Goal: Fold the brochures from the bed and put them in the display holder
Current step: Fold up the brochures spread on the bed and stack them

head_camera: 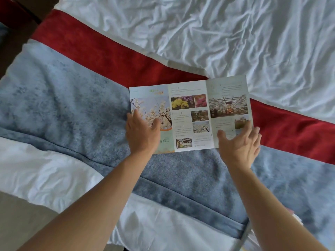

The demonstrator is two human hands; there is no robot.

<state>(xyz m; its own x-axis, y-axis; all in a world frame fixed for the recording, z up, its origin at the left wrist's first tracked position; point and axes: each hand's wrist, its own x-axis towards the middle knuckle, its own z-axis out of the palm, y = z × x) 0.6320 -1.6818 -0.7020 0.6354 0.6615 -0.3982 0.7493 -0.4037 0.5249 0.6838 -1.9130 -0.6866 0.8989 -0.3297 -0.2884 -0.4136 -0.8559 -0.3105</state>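
1. Nearest to the camera, at the lower right edge, some pale flat things (pixel 297 221) show only a little behind the right forearm. They can be more brochures or the holder, but I cannot tell. No display holder is clearly in view.

2. The left hand (pixel 142 134) lies flat on the left panel of the brochure (pixel 190 115), with fingers spread and pressing down. It grips nothing.

3. The right hand (pixel 239 144) is open, fingers apart, at the lower right corner of the brochure. The fingertips seem to touch the edge of the right panel, but whether they are over or under the paper I cannot tell.

4. The brochure lies fully open, three panels side by side, on the blue blanket (pixel 63 98) in the middle of the bed. Its far right corner reaches the red band (pixel 108 51) and the white sheet (pixel 235 33). Two crease lines show between the panels.

5. I judge that the task is at an early step for this brochure: it is spread out and held, but no panel is turned over. Both folds are left to do, and then the placing in the holder.

6. Nothing lies on the brochure except the hands. The soft, wrinkled bedding under it may make a sharp crease harder to press.

7. Farthest, at the upper left, there is dark furniture (pixel 16 13) beside the bed, well apart from the work.
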